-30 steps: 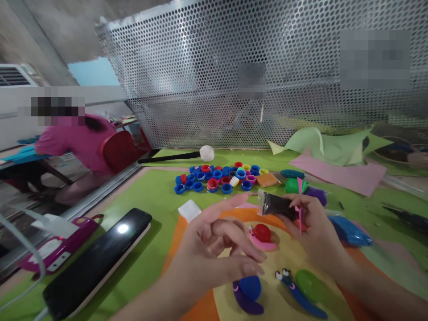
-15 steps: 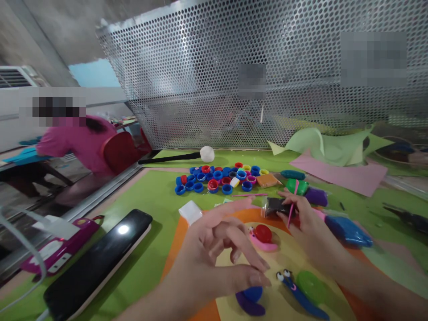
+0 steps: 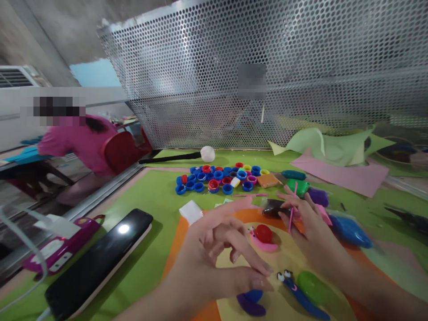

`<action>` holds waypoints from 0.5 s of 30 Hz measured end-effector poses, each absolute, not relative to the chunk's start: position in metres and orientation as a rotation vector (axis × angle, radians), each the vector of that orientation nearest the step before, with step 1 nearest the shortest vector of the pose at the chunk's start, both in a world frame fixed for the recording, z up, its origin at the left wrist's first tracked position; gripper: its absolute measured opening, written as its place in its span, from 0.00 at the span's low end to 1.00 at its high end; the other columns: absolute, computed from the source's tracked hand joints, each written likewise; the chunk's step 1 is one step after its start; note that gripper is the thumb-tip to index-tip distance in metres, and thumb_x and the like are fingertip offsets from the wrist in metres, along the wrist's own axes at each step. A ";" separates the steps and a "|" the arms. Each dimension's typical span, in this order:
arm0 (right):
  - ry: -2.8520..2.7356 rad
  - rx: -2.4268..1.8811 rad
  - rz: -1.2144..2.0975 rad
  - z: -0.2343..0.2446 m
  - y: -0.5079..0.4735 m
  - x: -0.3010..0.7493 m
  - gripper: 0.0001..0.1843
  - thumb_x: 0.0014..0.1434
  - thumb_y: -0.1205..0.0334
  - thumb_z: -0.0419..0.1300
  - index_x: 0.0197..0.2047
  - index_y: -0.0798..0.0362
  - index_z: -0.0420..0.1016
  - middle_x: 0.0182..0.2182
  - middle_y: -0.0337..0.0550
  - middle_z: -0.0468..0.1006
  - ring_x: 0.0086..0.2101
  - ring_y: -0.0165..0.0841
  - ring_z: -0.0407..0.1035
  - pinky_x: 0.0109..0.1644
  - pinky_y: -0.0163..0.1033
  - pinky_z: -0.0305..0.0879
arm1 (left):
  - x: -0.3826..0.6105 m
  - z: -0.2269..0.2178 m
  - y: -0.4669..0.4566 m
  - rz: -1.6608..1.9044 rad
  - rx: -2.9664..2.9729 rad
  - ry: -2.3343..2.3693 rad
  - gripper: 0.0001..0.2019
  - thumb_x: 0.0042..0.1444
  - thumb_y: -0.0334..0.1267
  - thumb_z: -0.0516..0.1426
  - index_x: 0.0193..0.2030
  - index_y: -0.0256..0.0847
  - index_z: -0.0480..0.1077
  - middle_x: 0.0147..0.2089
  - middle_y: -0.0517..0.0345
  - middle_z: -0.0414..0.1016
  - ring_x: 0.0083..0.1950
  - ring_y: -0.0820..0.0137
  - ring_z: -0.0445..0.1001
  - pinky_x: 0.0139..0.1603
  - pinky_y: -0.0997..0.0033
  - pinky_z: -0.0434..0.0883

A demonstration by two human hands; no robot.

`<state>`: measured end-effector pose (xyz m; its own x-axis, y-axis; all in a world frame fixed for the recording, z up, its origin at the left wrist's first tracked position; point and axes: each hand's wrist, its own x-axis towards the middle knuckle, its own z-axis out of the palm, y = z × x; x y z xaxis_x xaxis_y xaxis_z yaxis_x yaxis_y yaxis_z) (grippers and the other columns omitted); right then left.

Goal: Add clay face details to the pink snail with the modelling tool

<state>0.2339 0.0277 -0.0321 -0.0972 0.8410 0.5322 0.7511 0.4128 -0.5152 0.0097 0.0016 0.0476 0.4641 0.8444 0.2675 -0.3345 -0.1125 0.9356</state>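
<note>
My left hand [image 3: 217, 256] hovers over the orange and cream paper, thumb and fingertips brought together in a pinch. Anything between those tips is too small to make out. A thin pink stick [image 3: 292, 214] is held among the fingers of my right hand [image 3: 310, 227], beside a bag of black clay [image 3: 274, 207] and a pink clay packet [image 3: 323, 215]. On the cream paper [image 3: 234, 307] sit a snail with a red cap shell [image 3: 264, 234], a blue snail with a green shell [image 3: 312, 287], and a purple body with a blue shell [image 3: 250, 305], partly hidden by my left hand.
Many bottle caps [image 3: 217, 176] cluster at the back. Blue clay [image 3: 351, 231], purple clay [image 3: 317, 196] and green clay [image 3: 297, 187] lie right. A phone [image 3: 100, 263] and power strip [image 3: 63, 245] are left. A perforated metal panel [image 3: 217, 80] stands behind; a person in pink [image 3: 80, 142] sits left.
My right hand has shifted slightly right and toward me, off the black clay bag, keeping the pink stick. My left hand is nearly still.
</note>
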 end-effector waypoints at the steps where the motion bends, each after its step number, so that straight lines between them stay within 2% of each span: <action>1: -1.870 -1.353 0.145 -0.031 0.028 0.233 0.05 0.59 0.62 0.49 0.40 0.46 0.59 0.44 0.46 0.72 0.56 0.48 0.57 0.60 0.69 0.42 | 0.010 0.048 0.002 1.062 1.337 0.509 0.35 0.40 0.25 0.67 0.56 0.54 0.64 0.24 0.66 0.79 0.31 0.72 0.67 0.31 0.72 0.58; 6: -1.859 -1.323 0.170 -0.029 0.028 0.231 0.05 0.59 0.64 0.49 0.40 0.46 0.59 0.43 0.46 0.73 0.57 0.49 0.55 0.58 0.70 0.44 | 0.011 0.049 0.001 0.977 1.376 0.583 0.31 0.45 0.27 0.65 0.55 0.56 0.65 0.27 0.65 0.81 0.33 0.70 0.66 0.32 0.72 0.62; 12: -1.822 -1.298 0.183 -0.026 0.022 0.228 0.03 0.60 0.63 0.49 0.39 0.47 0.59 0.46 0.47 0.73 0.51 0.48 0.64 0.57 0.69 0.48 | 0.011 0.047 0.001 0.998 1.361 0.606 0.35 0.37 0.18 0.65 0.50 0.56 0.68 0.24 0.69 0.78 0.30 0.75 0.68 0.30 0.75 0.59; 15: -1.829 -1.252 0.180 -0.024 0.019 0.226 0.04 0.59 0.64 0.50 0.38 0.46 0.58 0.44 0.45 0.74 0.50 0.45 0.66 0.59 0.67 0.45 | 0.012 0.046 0.000 0.982 1.343 0.669 0.35 0.35 0.17 0.65 0.49 0.54 0.68 0.22 0.71 0.76 0.29 0.75 0.69 0.30 0.74 0.58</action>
<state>0.2264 0.0186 -0.0244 -0.0982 0.8085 0.5802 0.6802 0.4801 -0.5540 0.0120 0.0002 0.0459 0.4640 0.8752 0.1367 -0.1935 -0.0505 0.9798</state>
